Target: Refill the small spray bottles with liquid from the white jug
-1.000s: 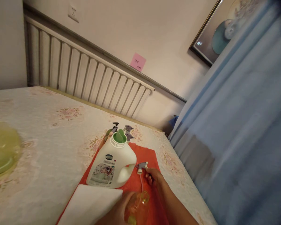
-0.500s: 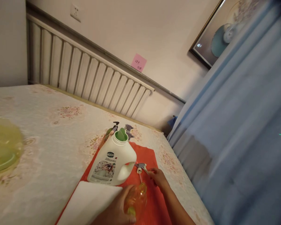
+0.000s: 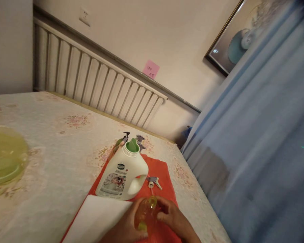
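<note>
A clear, yellow-tinted spray bottle [image 3: 148, 216] without its top is held low in front of me. My left hand [image 3: 128, 221] wraps round its left side. On the opposite side, my right hand [image 3: 171, 216] has its fingers curled against the bottle near the neck. The grey and white trigger sprayer [image 3: 154, 182] lies on the red cloth [image 3: 158, 165] just beyond the bottle's mouth, its tube pointing back toward me. Behind my left hand stands a large white detergent jug [image 3: 123, 175] with its neck uncapped and a green spout inside.
A white flat sheet or board [image 3: 93, 219] lies on the cloth at lower left. Behind the jug are a dark pump-top bottle [image 3: 116, 145] and grey sprayer parts [image 3: 141, 141]. A yellow-green basin [image 3: 7, 155] sits far left on the flowered tablecloth [image 3: 58, 162]. A blue curtain [image 3: 248, 135] hangs right.
My right hand has let go of the trigger sprayer, leaving it on the cloth, and has come back to the bottle's right side. My left hand still holds the bottle.
</note>
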The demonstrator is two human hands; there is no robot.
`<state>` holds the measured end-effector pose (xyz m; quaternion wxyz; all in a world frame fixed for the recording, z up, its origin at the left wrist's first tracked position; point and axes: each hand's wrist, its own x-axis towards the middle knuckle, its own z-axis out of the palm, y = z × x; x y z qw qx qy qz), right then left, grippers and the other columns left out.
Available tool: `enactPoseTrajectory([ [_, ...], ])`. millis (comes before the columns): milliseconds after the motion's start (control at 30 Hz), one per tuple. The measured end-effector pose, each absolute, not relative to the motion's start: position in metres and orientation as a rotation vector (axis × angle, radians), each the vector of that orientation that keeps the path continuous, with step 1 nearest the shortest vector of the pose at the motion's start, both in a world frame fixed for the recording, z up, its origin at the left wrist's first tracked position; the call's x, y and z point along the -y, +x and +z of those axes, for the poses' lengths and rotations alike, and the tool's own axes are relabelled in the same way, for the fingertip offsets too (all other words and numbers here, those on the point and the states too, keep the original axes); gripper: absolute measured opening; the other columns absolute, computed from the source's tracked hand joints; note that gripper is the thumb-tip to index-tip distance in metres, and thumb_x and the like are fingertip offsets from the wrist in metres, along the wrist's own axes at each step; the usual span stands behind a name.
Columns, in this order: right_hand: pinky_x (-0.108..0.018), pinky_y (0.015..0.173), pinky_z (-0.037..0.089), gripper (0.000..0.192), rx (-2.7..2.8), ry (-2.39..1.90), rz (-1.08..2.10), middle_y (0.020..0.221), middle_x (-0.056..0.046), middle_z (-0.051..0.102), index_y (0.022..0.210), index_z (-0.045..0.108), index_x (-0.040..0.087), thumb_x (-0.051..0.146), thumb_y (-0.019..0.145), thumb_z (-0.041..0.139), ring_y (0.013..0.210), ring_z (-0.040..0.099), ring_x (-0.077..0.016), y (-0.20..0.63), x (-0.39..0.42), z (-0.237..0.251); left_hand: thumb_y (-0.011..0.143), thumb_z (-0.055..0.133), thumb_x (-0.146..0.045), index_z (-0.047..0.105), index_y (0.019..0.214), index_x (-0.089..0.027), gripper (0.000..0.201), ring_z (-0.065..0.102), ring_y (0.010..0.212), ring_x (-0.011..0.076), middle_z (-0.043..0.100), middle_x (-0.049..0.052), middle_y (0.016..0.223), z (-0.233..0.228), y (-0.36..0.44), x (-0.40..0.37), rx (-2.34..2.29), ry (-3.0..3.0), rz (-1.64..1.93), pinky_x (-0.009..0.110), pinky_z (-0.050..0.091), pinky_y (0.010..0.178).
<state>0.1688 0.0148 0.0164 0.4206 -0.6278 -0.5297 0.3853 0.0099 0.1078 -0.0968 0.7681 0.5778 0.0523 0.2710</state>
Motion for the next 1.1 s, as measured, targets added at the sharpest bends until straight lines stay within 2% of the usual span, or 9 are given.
enactPoseTrajectory([
  [133, -0.048, 0.098, 0.047, 0.051, 1.098, -1.527, 0.833, 0.112, -0.011, 0.072, 0.113, 0.066, 0.021, 0.045, 0.070, 0.078, 0.109, 0.064, -0.0307, 0.183, -0.046, 0.024, 0.057, 0.070, -0.002, 0.042, 0.137, -0.028, 0.089, 0.042, 0.134, 0.0337, 0.052, 0.006, 0.142, -0.092, 0.008, -0.109, -0.211, 1.354, 0.578, 0.046, 0.035, 0.111],
  [233, -0.046, 0.094, 0.049, 0.054, 1.077, -1.457, 0.761, 0.108, -0.010, 0.072, 0.110, 0.066, 0.021, 0.045, 0.064, 0.082, 0.104, 0.066, -0.0290, 0.182, -0.080, 0.024, 0.057, 0.067, -0.002, 0.042, 0.135, -0.028, 0.085, 0.046, 0.130, 0.0328, 0.054, 0.005, 0.139, -0.088, 0.005, -0.109, -0.260, 1.380, 0.534, 0.044, 0.038, 0.108],
  [300, -0.041, 0.091, 0.051, 0.056, 1.156, -1.393, 0.825, 0.111, -0.007, 0.071, 0.110, 0.066, 0.022, 0.042, 0.061, 0.084, 0.103, 0.065, -0.0267, 0.177, -0.103, 0.020, 0.059, 0.066, -0.004, 0.043, 0.134, -0.029, 0.082, 0.051, 0.123, 0.0321, 0.058, 0.004, 0.131, -0.084, 0.002, -0.109, -0.242, 1.384, 0.491, 0.044, 0.043, 0.103],
  [400, -0.036, 0.083, 0.053, 0.054, 1.231, -1.359, 0.930, 0.102, -0.004, 0.073, 0.104, 0.069, 0.020, 0.040, 0.056, 0.085, 0.092, 0.066, -0.0247, 0.172, -0.132, 0.009, 0.058, 0.068, -0.007, 0.043, 0.133, -0.028, 0.082, 0.056, 0.113, 0.0310, 0.061, 0.003, 0.122, -0.081, -0.001, -0.109, -0.245, 1.411, 0.449, 0.044, 0.046, 0.098],
  [533, -0.033, 0.073, 0.053, 0.049, 1.243, -1.367, 1.005, 0.085, 0.001, 0.074, 0.090, 0.070, 0.020, 0.037, 0.048, 0.089, 0.078, 0.064, -0.0222, 0.172, -0.155, -0.003, 0.054, 0.073, -0.009, 0.041, 0.133, -0.028, 0.088, 0.052, 0.120, 0.0322, 0.057, 0.005, 0.128, -0.082, -0.001, -0.110, -0.326, 1.437, 0.433, 0.043, 0.043, 0.102],
  [733, -0.031, 0.073, 0.052, 0.051, 1.259, -1.351, 1.097, 0.083, 0.001, 0.073, 0.091, 0.070, 0.020, 0.036, 0.046, 0.088, 0.075, 0.063, -0.0198, 0.172, -0.162, 0.000, 0.054, 0.073, -0.011, 0.039, 0.135, -0.026, 0.089, 0.051, 0.123, 0.0298, 0.053, 0.006, 0.134, -0.073, -0.003, -0.109, -0.461, 1.491, 0.355, 0.039, 0.043, 0.103],
  [933, -0.024, 0.057, 0.045, 0.046, 1.258, -1.359, 1.062, 0.068, 0.004, 0.065, 0.080, 0.065, 0.019, 0.036, 0.043, 0.088, 0.060, 0.053, -0.0137, 0.160, -0.169, 0.009, 0.052, 0.074, -0.011, 0.045, 0.128, -0.025, 0.082, 0.052, 0.121, 0.0274, 0.057, 0.004, 0.129, -0.062, -0.006, -0.107, -0.463, 1.540, 0.390, 0.037, 0.043, 0.103],
  [1100, -0.021, 0.050, 0.039, 0.042, 1.299, -1.377, 1.044, 0.063, 0.006, 0.059, 0.077, 0.064, 0.019, 0.035, 0.046, 0.087, 0.053, 0.047, -0.0101, 0.145, -0.177, 0.022, 0.053, 0.071, -0.009, 0.050, 0.122, -0.029, 0.074, 0.060, 0.105, 0.0254, 0.062, 0.001, 0.117, -0.072, -0.005, -0.106, -0.420, 1.528, 0.426, 0.035, 0.049, 0.090],
])
